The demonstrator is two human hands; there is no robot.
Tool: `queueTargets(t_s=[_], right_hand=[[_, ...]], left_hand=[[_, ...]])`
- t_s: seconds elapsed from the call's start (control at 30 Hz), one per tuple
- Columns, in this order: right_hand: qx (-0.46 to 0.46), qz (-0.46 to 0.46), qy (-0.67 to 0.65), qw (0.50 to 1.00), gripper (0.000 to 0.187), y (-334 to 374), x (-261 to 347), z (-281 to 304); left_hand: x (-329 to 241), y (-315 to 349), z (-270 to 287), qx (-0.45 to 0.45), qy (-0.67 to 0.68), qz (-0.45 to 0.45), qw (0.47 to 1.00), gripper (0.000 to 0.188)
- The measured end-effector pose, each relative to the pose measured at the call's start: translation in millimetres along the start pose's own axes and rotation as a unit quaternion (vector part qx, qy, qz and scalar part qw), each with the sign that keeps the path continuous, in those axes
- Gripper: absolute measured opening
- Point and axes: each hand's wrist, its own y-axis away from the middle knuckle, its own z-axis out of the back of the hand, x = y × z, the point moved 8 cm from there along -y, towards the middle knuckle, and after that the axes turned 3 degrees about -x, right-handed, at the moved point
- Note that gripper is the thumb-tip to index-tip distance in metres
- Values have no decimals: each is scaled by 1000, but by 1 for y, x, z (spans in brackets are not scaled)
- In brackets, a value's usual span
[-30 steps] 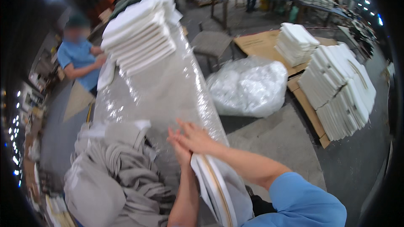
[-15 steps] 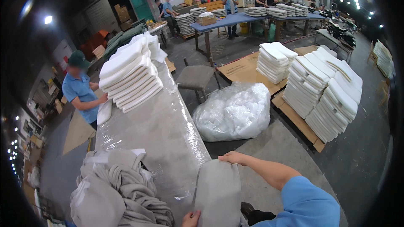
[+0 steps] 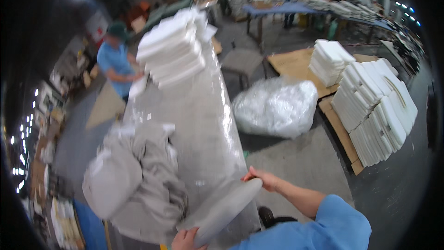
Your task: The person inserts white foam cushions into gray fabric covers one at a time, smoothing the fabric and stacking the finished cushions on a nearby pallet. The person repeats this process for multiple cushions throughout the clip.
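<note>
A long grey fabric-covered cushion (image 3: 221, 213) lies slanted across the table's near right edge, tilted up on its side. My right hand (image 3: 260, 178) grips its far right end, thumb and fingers closed round the corner. At its near left end my left hand (image 3: 188, 240) holds the edge, partly cut off by the lower border. Left of the cushion sits a heap of grey fabric covers (image 3: 159, 194), with a rounded grey piece (image 3: 112, 183) on top. The picture is somewhat blurred.
The plastic-wrapped table (image 3: 194, 111) carries a tall stack of white foam pads (image 3: 171, 48) at its far end, where a person in blue (image 3: 115, 62) works. Right of it are a chair (image 3: 241, 61), a clear plastic bag (image 3: 277, 106) and white pad stacks (image 3: 374, 106) on cardboard.
The cushion has turned from pointing away from me to a slant, its near end swinging left with my left hand. My right hand still holds its far end. The whole view has shifted.
</note>
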Motion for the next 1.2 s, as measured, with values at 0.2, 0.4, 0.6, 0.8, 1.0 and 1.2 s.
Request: queueTargets(t_s=[0.2,0.4,0.6,0.8,1.0,1.2], right_hand=[[-17,-63,110,992,33,13,-31,17],[59,-129,540,830,43,-17,-22,-23],[99,58,659,743,31,-38,-23,-64],[18,102,552,827,27,-33,-20,-79],[23,26,665,746,33,-89,-43,-74],[55,158,658,734,31,-98,-46,-107]], left_hand=[[-10,35,-143,-84,125,4,989,77],[17,30,-170,15,405,-13,914,72],[42,-60,-146,-157,236,34,958,71],[60,-116,-155,-88,216,94,968,71],[73,-124,-159,-88,162,117,976,46],[88,-111,-166,-286,146,163,933,36]])
